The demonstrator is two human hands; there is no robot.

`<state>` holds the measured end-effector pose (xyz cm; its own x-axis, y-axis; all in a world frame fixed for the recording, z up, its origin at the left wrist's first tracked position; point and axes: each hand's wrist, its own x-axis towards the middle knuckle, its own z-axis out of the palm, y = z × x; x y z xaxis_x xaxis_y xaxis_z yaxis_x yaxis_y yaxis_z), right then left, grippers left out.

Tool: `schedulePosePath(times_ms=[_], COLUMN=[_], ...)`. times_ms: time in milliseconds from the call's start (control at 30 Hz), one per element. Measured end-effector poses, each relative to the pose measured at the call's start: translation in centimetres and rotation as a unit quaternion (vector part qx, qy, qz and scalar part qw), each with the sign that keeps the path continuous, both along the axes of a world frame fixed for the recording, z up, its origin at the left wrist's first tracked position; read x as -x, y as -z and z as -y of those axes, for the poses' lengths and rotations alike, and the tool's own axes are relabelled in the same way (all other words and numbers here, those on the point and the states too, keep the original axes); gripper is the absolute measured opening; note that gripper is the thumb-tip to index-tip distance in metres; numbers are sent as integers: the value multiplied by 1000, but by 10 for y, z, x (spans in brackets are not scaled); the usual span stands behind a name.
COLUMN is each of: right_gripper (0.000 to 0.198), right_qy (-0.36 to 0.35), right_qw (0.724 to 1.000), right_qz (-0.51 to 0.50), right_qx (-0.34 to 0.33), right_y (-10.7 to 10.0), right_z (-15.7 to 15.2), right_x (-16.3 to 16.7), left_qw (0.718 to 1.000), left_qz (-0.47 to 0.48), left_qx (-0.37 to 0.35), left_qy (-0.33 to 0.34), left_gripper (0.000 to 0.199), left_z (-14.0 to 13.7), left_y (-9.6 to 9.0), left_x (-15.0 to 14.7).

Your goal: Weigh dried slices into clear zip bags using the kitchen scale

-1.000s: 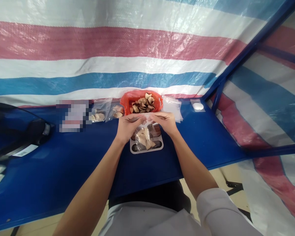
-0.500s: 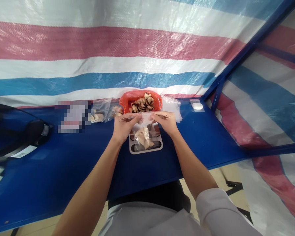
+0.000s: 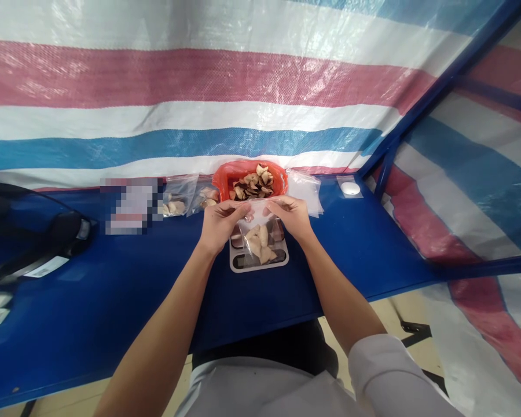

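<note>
My left hand [image 3: 220,225] and my right hand [image 3: 290,215] pinch the top edge of a clear zip bag [image 3: 260,234] between thumbs and fingers. Pale dried slices [image 3: 261,244] lie in the bottom of the bag, which hangs in front of or over a small white kitchen scale [image 3: 259,267]. I cannot tell whether the bag touches the scale. Just beyond my hands is a red plastic bag [image 3: 282,180], its mouth wide, with many brown-edged dried slices [image 3: 252,184] inside.
Two filled zip bags [image 3: 173,204] [image 3: 204,197] lie left of the red bag. A stack of flat clear bags [image 3: 306,191] is at its right, then a white oval item [image 3: 350,188] on a small bag. Black headgear with straps [image 3: 65,231] rests on the blue table [image 3: 156,301]; striped sheeting [image 3: 178,75] hangs behind.
The slices in the held bag have shifted slightly and show more clearly, with less glare on the plastic. Both hands keep their pinch along the top edge, almost in place.
</note>
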<state>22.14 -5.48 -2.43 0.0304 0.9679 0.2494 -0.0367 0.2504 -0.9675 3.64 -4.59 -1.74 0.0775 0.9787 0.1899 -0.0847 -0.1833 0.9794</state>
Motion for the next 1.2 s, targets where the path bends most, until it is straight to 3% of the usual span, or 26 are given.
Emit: schedulePosePath(times_ms=[233,433,600,900,1200], right_gripper=[35,33,30,25,32], right_qy=[-4,-5,-22,-30,-35], right_qw=[999,998,999,996,999], right_qz=[35,58,44,87,27], right_qx=[-11,-12,-1,-20,28], right_y=[1,1,6,-4,-3], right_z=[3,2,1,4,0], right_x=[3,2,3,0,-11], left_qw=[1000,999,999,999,1000], left_qz=[-17,-14,-19,-31,-12], left_qx=[-12,24,-13,13,4], left_qy=[-16,-21,-31,-15,-19], left_gripper=[22,26,25,30,25], left_z=[2,1,2,4,1], left_y=[-3,0,1,-3,1], left_x=[-3,-2,-4,-3,1])
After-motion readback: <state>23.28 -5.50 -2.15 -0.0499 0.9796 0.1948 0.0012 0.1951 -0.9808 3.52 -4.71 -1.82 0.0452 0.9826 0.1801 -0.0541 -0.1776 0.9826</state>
